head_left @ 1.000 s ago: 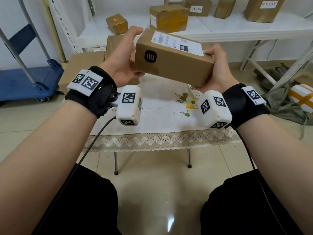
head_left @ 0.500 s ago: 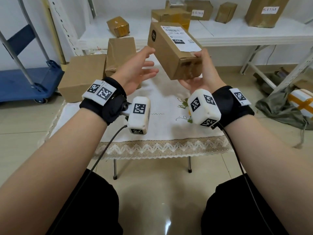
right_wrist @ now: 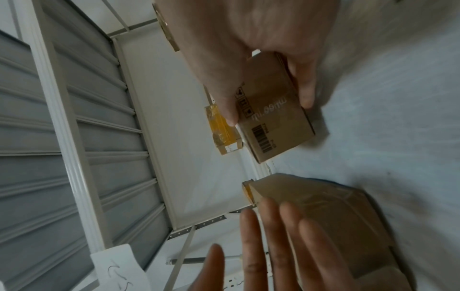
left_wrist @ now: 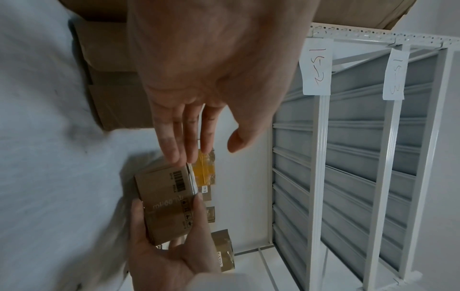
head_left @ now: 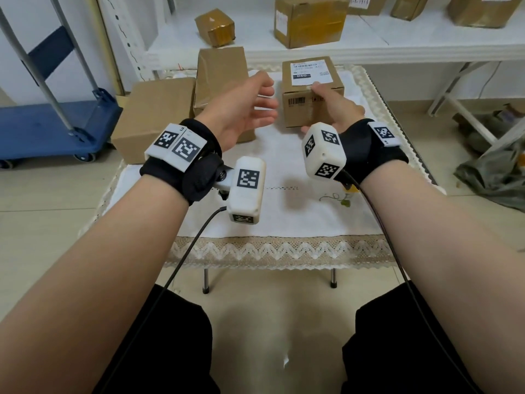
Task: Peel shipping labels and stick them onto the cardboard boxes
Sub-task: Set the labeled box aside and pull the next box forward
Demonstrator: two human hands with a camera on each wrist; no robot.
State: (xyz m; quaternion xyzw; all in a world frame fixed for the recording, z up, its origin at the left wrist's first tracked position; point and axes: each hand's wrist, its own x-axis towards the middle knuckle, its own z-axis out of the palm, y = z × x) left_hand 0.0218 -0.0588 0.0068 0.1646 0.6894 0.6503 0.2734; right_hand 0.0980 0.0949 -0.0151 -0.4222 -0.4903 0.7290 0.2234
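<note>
A small cardboard box (head_left: 301, 109) with a white shipping label (head_left: 311, 72) stuck on its top face sits low at the far right of the table. I cannot tell whether it touches the cloth. My right hand (head_left: 326, 106) grips its near end, thumb on the top edge and fingers underneath. The right wrist view shows the same grip, my right hand (right_wrist: 268, 102) round the box (right_wrist: 273, 128) with its barcode. My left hand (head_left: 267, 95) hovers open just left of the box, not touching it. In the left wrist view my left hand (left_wrist: 214, 151) has straight fingers near the box (left_wrist: 164, 196).
Two plain cardboard boxes (head_left: 153, 118) (head_left: 221, 78) stand at the table's far left. The table (head_left: 284, 194) has a white lace-edged cloth. Behind it a white shelf (head_left: 255, 38) carries several boxes. A blue trolley (head_left: 56, 120) is at left, a green bag (head_left: 497, 172) at right.
The box was held up in both hands; my left hand let go and opened. My right hand has turned the box label up and lowered it towards the far right of the table.
</note>
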